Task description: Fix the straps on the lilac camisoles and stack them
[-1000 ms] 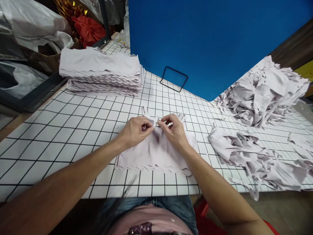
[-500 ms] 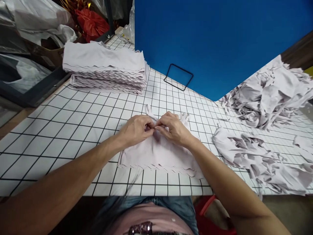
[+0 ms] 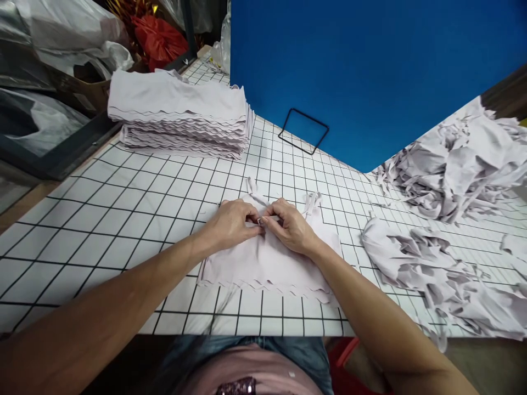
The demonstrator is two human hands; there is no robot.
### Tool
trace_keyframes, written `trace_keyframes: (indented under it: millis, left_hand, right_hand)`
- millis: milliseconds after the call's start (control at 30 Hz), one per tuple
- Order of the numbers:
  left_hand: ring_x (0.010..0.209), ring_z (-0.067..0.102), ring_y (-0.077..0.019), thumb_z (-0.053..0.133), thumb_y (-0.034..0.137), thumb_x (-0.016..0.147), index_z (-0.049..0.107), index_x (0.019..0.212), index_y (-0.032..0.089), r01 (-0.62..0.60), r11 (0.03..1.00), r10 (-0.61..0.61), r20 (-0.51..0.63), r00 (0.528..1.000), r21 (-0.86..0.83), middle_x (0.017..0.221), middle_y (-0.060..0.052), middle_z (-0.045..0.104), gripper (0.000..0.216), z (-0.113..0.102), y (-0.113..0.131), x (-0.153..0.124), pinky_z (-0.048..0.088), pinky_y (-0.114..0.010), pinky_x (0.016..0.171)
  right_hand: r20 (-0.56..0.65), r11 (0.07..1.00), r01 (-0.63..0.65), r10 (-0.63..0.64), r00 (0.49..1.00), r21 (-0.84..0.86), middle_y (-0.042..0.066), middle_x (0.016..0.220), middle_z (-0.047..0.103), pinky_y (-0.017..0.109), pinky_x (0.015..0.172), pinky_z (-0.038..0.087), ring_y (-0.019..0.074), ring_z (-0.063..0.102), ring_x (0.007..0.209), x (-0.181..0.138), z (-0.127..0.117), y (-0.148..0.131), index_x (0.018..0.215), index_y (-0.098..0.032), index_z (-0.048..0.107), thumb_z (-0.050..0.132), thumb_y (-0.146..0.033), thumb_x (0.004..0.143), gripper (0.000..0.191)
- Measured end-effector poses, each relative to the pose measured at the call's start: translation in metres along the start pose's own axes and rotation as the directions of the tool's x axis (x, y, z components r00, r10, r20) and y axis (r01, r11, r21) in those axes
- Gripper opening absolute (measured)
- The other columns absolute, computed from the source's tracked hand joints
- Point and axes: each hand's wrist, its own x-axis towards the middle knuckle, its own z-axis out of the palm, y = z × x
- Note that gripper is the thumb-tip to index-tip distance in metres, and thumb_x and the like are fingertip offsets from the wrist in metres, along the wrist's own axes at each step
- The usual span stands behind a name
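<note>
A pale lilac garment piece [image 3: 263,263] with a wavy lower edge lies flat on the gridded white table [image 3: 123,214] in front of me. Two thin straps stick out at its far edge. My left hand [image 3: 233,224] and my right hand [image 3: 290,225] meet over its upper middle, fingers pinched together. Between the fingertips they hold a narrow strap with a small clasp [image 3: 263,220]. Both hands rest on the fabric.
A tall stack of the same folded pieces [image 3: 181,118] stands at the far left. Loose heaps of lilac pieces [image 3: 448,164] and more lilac pieces [image 3: 432,269] fill the right side. A black wire frame [image 3: 303,130] lies by the blue wall. Bags and clutter sit beyond the left edge.
My hands have dropped slightly toward the fabric and pinched closer together on the strap. The view has shifted a little; the garment stays in place.
</note>
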Motion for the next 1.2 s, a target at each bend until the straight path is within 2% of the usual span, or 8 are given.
trace_keyframes:
  millis: [167, 300, 433, 867, 1200]
  left_hand:
    - [0.069, 0.060, -0.0179, 0.066, 0.031, 0.075, 0.066, 0.064, 0.021, 0.053, 0.999, -0.053, -0.021, 0.998, 0.001, 0.068, 0.000, 0.067, 0.016, 0.0013, 0.0009, 0.0001, 0.044, -0.032, 0.067]
    - [0.067, 0.061, -0.0176, 0.065, 0.033, 0.076, 0.066, 0.065, 0.021, 0.036, 0.999, -0.036, -0.027, 0.999, -0.006, 0.068, 0.000, 0.069, 0.016, 0.0022, -0.0001, -0.0001, 0.045, -0.032, 0.067]
    - [0.066, 0.060, -0.0178, 0.065, 0.030, 0.074, 0.064, 0.062, 0.021, 0.024, 0.999, -0.022, -0.052, 0.998, 0.023, 0.068, 0.000, 0.068, 0.015, 0.0037, -0.0002, 0.0001, 0.046, -0.033, 0.068]
    - [0.067, 0.058, -0.0180, 0.064, 0.028, 0.074, 0.060, 0.059, 0.020, 0.068, 0.998, -0.067, -0.023, 0.997, 0.017, 0.065, 0.000, 0.066, 0.017, 0.0025, 0.0046, -0.0006, 0.047, -0.035, 0.071]
    - [0.067, 0.060, -0.0182, 0.066, 0.029, 0.075, 0.062, 0.061, 0.021, 0.043, 0.999, -0.042, -0.040, 0.998, 0.017, 0.066, 0.000, 0.068, 0.017, 0.0024, 0.0041, -0.0008, 0.048, -0.037, 0.074]
  right_hand:
    - [-0.001, 0.999, 0.038, -0.038, 0.999, -0.024, 0.002, 0.080, 0.065, 0.039, 0.083, 0.039, 0.0188, 0.052, 0.082, -0.0006, -0.0005, 0.0025, 0.085, -0.021, 0.061, 0.058, -0.025, 0.093, 0.010]
    - [0.049, 0.998, 0.069, -0.069, 0.996, -0.013, 0.002, 0.081, 0.065, 0.039, 0.083, 0.040, 0.0187, 0.053, 0.082, -0.0013, -0.0040, 0.0023, 0.087, -0.022, 0.064, 0.059, -0.026, 0.093, 0.008]
    - [0.026, 0.996, 0.085, -0.084, 0.996, -0.007, 0.001, 0.078, 0.063, 0.039, 0.082, 0.041, 0.0178, 0.053, 0.079, -0.0011, -0.0035, 0.0012, 0.085, -0.022, 0.062, 0.057, -0.025, 0.093, 0.010]
    - [0.015, 0.997, 0.076, -0.076, 0.997, -0.003, 0.002, 0.079, 0.062, 0.038, 0.079, 0.043, 0.0178, 0.054, 0.078, -0.0008, -0.0013, 0.0005, 0.084, -0.022, 0.060, 0.056, -0.025, 0.093, 0.010]
    - [0.025, 0.997, 0.076, -0.075, 0.997, -0.026, 0.002, 0.078, 0.062, 0.040, 0.083, 0.042, 0.0185, 0.054, 0.079, -0.0011, -0.0020, -0.0004, 0.083, -0.022, 0.059, 0.056, -0.024, 0.093, 0.010]
